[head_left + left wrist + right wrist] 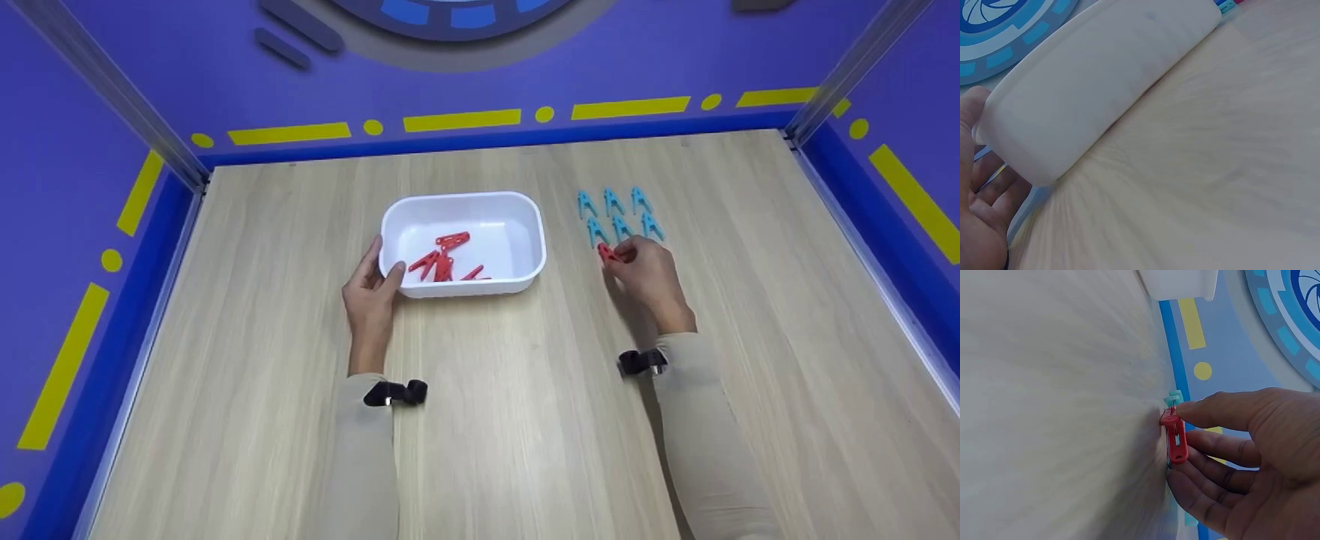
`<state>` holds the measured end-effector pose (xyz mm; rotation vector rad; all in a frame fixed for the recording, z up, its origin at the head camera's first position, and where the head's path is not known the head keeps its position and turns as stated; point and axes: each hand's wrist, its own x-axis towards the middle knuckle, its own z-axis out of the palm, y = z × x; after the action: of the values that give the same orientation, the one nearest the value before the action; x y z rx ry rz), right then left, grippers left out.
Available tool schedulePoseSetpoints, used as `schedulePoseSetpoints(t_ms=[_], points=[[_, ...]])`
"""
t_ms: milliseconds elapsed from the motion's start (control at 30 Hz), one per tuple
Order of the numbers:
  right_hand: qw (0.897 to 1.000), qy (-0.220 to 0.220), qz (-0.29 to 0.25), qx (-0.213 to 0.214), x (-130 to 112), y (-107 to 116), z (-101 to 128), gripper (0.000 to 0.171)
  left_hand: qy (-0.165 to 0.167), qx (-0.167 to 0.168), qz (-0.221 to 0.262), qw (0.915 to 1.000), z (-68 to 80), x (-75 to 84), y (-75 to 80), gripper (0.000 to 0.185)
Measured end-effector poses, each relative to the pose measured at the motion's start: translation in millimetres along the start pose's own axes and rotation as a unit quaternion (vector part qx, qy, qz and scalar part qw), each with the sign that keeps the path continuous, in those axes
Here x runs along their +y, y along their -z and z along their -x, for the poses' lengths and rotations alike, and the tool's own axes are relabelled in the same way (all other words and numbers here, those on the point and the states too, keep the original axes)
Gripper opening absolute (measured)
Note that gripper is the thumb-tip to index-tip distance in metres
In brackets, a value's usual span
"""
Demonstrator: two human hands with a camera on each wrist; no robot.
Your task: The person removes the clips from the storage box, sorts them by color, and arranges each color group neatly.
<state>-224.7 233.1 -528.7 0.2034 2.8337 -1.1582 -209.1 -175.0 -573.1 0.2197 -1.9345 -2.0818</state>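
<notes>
A white plastic tub (517, 283) sits on the table, several red clothespins (444, 265) lying loose on its floor. My left hand (370, 300) grips the tub's near left corner, thumb over the rim and fingers along the outer wall; the left wrist view shows the same hold. To the right, my right hand (651, 279) pinches one red clothespin (1177, 441) between thumb and fingers, close over the tabletop. Just beyond it, light-blue clothespins (613, 201) lie in two rows of three, all pointing much the same way.
The wood-grain table (495, 420) is bounded by a purple-blue back wall (465, 90) with yellow marks and by similar side walls. Black wrist cameras (641, 363) are strapped over both beige sleeves.
</notes>
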Motion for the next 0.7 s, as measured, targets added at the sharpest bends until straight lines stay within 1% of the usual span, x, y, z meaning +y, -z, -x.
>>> schedulePoseSetpoints(t_ms=[133,367,500,700], points=[[1.0,-0.002,0.001,-0.005,1.3,0.0,0.4,0.029,0.006,-0.001,-0.003,1.0,0.0,0.0,0.4,0.061],[1.0,0.014,0.002,0.006,2.4,0.7,1.0,0.032,-0.003,-0.002,0.022,0.9998,0.1,-1.7,1.3,0.062],[1.0,0.015,0.003,0.01,-1.9,1.0,1.1,0.032,-0.004,-0.001,0.011,0.9999,-0.2,-1.8,2.3,0.062],[0.999,0.045,-0.008,0.025,-14.6,-1.8,2.8,0.034,-0.01,0.005,-0.002,0.9999,-0.3,-3.5,1.2,0.061]])
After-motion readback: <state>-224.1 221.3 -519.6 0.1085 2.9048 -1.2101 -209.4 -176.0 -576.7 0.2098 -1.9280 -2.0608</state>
